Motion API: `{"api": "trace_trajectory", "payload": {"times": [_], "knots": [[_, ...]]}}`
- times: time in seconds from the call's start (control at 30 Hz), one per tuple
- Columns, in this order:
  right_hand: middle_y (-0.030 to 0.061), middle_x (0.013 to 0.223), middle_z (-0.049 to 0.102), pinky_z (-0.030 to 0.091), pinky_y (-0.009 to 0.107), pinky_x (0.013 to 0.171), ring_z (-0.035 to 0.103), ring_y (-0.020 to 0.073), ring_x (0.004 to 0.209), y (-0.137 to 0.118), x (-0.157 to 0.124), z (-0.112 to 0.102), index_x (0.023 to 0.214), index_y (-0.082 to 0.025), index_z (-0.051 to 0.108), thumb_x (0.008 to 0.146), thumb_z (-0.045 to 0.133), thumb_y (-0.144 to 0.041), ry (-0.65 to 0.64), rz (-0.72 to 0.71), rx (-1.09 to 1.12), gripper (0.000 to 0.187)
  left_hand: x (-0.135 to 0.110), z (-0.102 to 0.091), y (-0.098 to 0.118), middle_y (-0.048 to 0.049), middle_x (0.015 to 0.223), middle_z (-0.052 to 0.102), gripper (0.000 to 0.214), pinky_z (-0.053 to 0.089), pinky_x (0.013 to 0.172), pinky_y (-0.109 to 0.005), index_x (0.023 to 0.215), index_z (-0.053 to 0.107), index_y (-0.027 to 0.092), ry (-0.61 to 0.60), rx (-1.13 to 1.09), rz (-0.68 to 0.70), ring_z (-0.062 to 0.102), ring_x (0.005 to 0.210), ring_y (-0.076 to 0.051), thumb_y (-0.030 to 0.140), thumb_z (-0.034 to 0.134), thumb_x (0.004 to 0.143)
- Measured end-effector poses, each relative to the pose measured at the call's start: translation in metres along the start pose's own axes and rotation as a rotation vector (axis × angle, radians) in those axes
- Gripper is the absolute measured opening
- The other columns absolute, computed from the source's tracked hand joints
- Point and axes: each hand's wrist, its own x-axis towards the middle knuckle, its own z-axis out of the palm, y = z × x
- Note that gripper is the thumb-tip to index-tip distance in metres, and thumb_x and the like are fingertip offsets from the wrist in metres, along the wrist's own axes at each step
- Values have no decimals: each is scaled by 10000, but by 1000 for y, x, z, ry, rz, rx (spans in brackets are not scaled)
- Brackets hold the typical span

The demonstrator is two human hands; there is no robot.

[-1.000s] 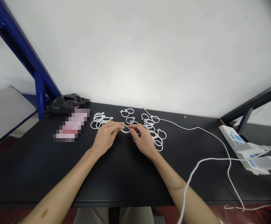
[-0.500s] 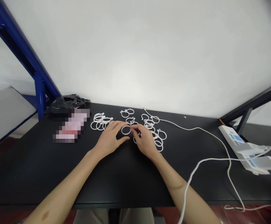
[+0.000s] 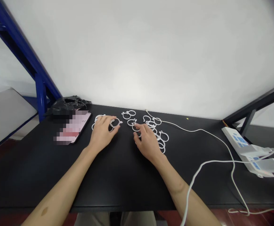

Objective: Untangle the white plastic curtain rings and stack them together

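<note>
Hands lie palm-down on the black table (image 3: 118, 175), both to the right of the phone (image 3: 74, 128). The left hand (image 3: 102, 134) sits just right of the phone, fingers spread flat over the near ring pile (image 3: 98, 121), with its fingertips touching a loose ring (image 3: 114, 123). Nothing is pinched. The right hand (image 3: 147, 142) sits farther right of the phone, fingers extended and slightly apart, its index tip touching a single ring (image 3: 135, 127). Whether that ring is gripped cannot be told. A ring pair (image 3: 128, 114) lies right of the phone and farther back, near the wall. The far ring pile (image 3: 161, 140) lies beyond the right hand, touching its outer edge. The white cable (image 3: 198, 129) runs well right of the phone. The black bag (image 3: 67, 103) lies just behind the phone.
</note>
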Motion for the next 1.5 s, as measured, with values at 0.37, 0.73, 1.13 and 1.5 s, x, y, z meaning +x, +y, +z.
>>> {"api": "trace_trajectory", "payload": {"times": [0.37, 0.73, 1.13, 1.5], "knots": [[115, 1016, 614, 506, 400, 853, 596, 243, 909, -3, -8, 6, 1063, -152, 667, 912, 467, -118, -234, -53, -216, 253, 8, 6, -44, -135, 1216, 647, 409, 399, 974, -505, 1206, 614, 171, 62, 99, -199, 512, 1135, -350, 438, 529, 908], [128, 1086, 584, 522, 390, 901, 558, 250, 1003, -4, -10, 12, 1127, -157, 653, 914, 516, -139, -120, -110, -104, 254, -1, -4, -5, -84, 1098, 673, 233, 416, 969, -491, 1088, 632, 221, 65, 41, -15, 525, 1085, -300, 355, 524, 932], [58, 897, 662, 489, 313, 689, 633, 200, 799, -4, -6, 10, 914, -200, 600, 898, 542, -171, -77, 167, 1, 67, -18, 2, 36, -55, 1102, 664, 498, 460, 939, -426, 1244, 557, 214, -405, -138, 157, 549, 1037, -254, 492, 654, 842], [-8, 673, 642, 477, 289, 603, 609, 160, 611, -12, -4, 8, 754, -222, 536, 832, 596, -268, 7, 348, 336, 109, -21, 7, 34, -56, 1160, 644, 489, 408, 1031, -473, 1349, 484, 248, -387, -111, 224, 553, 1089, -264, 295, 605, 878]]}}
